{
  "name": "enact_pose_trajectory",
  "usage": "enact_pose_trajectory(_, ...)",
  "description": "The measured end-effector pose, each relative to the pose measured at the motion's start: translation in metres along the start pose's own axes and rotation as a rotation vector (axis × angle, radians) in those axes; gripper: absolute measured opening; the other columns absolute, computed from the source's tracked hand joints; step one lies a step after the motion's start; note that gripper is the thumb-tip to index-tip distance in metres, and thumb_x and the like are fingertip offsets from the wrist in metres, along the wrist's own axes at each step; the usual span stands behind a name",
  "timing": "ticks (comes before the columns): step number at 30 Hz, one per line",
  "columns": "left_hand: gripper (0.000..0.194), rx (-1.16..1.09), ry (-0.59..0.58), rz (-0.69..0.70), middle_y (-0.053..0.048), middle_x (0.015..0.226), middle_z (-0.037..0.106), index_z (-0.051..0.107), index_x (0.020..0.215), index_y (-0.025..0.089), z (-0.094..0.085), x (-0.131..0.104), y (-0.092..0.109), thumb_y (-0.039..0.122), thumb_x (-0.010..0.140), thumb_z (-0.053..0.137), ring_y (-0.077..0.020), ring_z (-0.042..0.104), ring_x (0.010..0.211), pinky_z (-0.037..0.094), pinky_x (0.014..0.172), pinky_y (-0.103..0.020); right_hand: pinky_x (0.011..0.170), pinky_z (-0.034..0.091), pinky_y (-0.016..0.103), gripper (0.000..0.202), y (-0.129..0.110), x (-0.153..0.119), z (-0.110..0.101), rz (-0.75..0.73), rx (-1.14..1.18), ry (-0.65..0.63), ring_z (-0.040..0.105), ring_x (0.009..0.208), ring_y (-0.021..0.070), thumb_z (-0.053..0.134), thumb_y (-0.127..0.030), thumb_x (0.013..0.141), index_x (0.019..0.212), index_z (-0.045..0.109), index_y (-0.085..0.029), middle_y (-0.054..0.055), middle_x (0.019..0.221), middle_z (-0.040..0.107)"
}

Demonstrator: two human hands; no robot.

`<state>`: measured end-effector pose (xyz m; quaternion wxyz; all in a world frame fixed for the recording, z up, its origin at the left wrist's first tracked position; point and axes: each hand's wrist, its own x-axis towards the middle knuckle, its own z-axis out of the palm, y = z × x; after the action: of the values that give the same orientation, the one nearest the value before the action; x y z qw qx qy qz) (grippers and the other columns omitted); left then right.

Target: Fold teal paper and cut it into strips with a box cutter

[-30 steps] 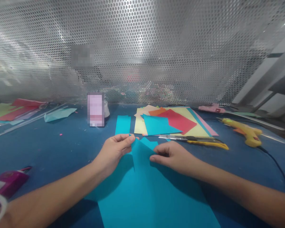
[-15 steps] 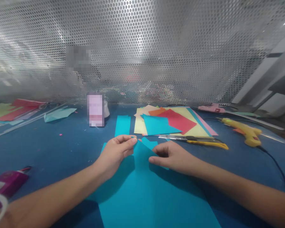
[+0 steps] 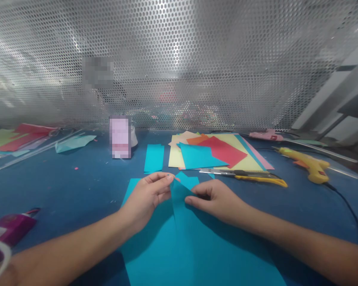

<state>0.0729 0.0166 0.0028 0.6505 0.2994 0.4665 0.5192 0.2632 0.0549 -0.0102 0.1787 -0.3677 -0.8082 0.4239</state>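
A small blue paper piece is raised between my two hands, over a large blue sheet lying on the table. My left hand pinches its upper left corner between thumb and fingertips. On the right side, my right hand holds the edge of the same piece, thumb below and curled fingers above. Just beyond my left hand lie narrow blue strips. A yellow utility knife rests beyond my right hand.
Behind the knife lies a stack of coloured paper. A yellow glue gun with a cord is at right. A phone stands upright near the perforated metal panel. A purple object sits at left.
My left hand has shifted slightly right and down with the corner of the blue piece. My right hand has moved slightly left, and the piece is tilted differently.
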Motion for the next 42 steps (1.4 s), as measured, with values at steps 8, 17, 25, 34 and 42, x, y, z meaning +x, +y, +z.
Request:
enact_pose_trajectory(8, 0.030, 0.053, 0.018, 0.033, -0.004, 0.072, 0.068, 0.067, 0.073, 0.014, 0.002, 0.001, 0.002, 0.036, 0.060, 0.084, -0.0151, 0.063, 0.067, 0.051, 0.063, -0.024, 0.046, 0.018, 0.025, 0.046, 0.001, 0.001, 0.002, -0.017, -0.027, 0.012, 0.023, 0.051, 0.0085, 0.051, -0.043, 0.083, 0.052, 0.026, -0.020, -0.006, 0.053, 0.021)
enact_pose_trajectory(17, 0.030, 0.166, 0.118, 0.190, 0.003, 0.066, 0.057, 0.054, 0.069, 0.018, -0.006, 0.012, 0.006, 0.040, 0.072, 0.072, -0.0102, 0.054, 0.058, 0.042, 0.053, -0.020, 0.047, 0.019, 0.025, 0.045, 0.002, -0.003, 0.004, -0.035, -0.076, 0.009, 0.025, 0.051, 0.0090, 0.053, -0.041, 0.082, 0.052, 0.028, -0.020, -0.006, 0.052, 0.023)
enact_pose_trajectory(25, 0.042, 0.241, -0.021, 0.246, -0.006, 0.085, 0.065, 0.061, 0.075, 0.017, -0.008, 0.014, 0.015, 0.059, 0.075, 0.063, -0.0186, 0.060, 0.077, 0.042, 0.061, -0.025, 0.046, 0.020, 0.025, 0.044, 0.004, -0.001, 0.002, -0.002, -0.003, -0.009, 0.024, 0.050, 0.0086, 0.052, -0.043, 0.081, 0.052, 0.029, -0.020, -0.006, 0.052, 0.024)
enact_pose_trajectory(34, 0.024, 0.489, -0.001, 0.195, 0.003, 0.054, 0.051, 0.069, 0.068, 0.018, -0.001, 0.003, 0.011, 0.038, 0.062, 0.080, -0.0112, 0.043, 0.052, 0.034, 0.050, -0.023, 0.048, 0.021, 0.025, 0.042, 0.002, -0.001, 0.000, 0.004, -0.020, 0.004, 0.026, 0.051, 0.0091, 0.051, -0.043, 0.084, 0.053, 0.034, -0.020, -0.006, 0.052, 0.025)
enact_pose_trajectory(42, 0.034, 0.384, 0.022, 0.233, -0.003, 0.064, 0.063, 0.068, 0.067, 0.014, -0.026, 0.028, 0.029, 0.046, 0.061, 0.080, -0.0139, 0.056, 0.057, 0.046, 0.057, -0.025, 0.056, 0.033, 0.025, 0.029, 0.006, -0.001, -0.007, -0.034, -0.194, 0.120, 0.047, 0.059, 0.0140, 0.056, -0.035, 0.085, 0.107, 0.066, -0.021, -0.001, 0.066, 0.057)
